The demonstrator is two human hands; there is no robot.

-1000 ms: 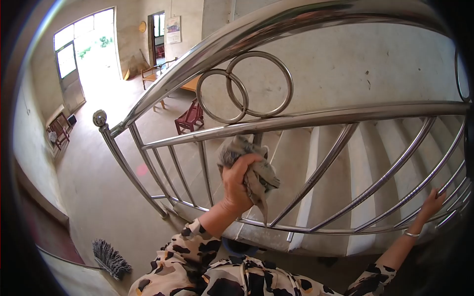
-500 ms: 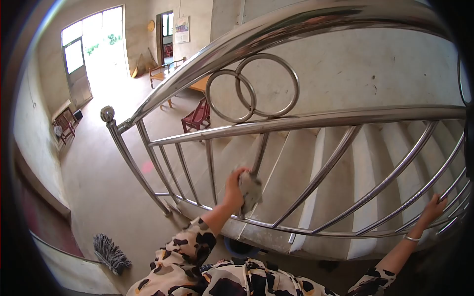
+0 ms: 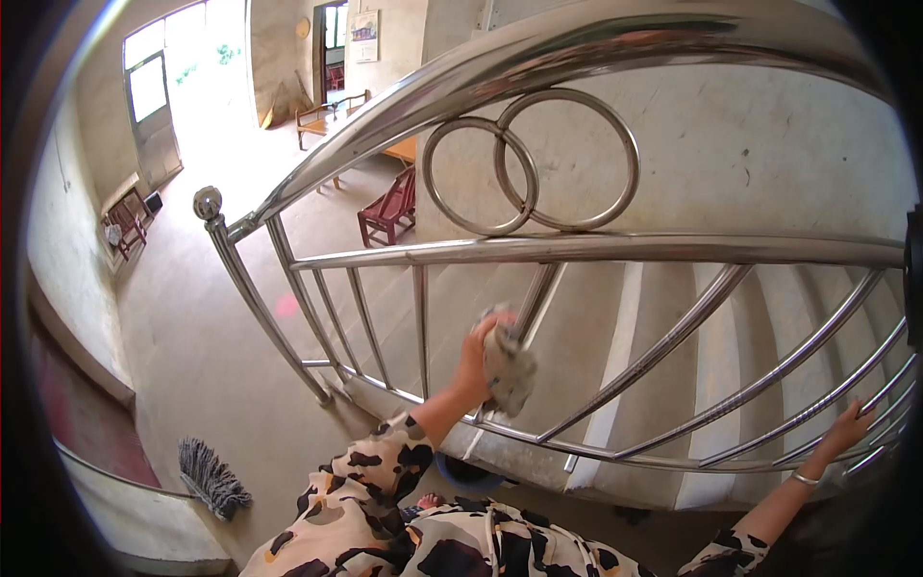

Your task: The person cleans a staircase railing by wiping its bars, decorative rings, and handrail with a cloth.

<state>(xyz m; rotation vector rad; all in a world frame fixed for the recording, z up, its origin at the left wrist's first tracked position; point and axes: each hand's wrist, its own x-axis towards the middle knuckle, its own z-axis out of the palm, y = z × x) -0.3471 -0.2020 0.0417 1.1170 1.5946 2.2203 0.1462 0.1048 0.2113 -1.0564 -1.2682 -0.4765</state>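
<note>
Mid-frame, the left hand [image 3: 469, 373] clutches a cloth [image 3: 510, 367] against the railing [image 3: 596, 248]; lower right, the right hand [image 3: 846, 429] has fingers curled round the railing.

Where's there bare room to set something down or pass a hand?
Bare floor lies between the mop head and ball-topped post. A hand could probably pass inside the larger ring. Crowded: left hand with cloth; right hand among close bars.

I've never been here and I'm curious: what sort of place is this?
Most likely a home, perhaps its entrance hall: the staircase with its metal railing, the red chair and the wall calendar suggest so.
</note>
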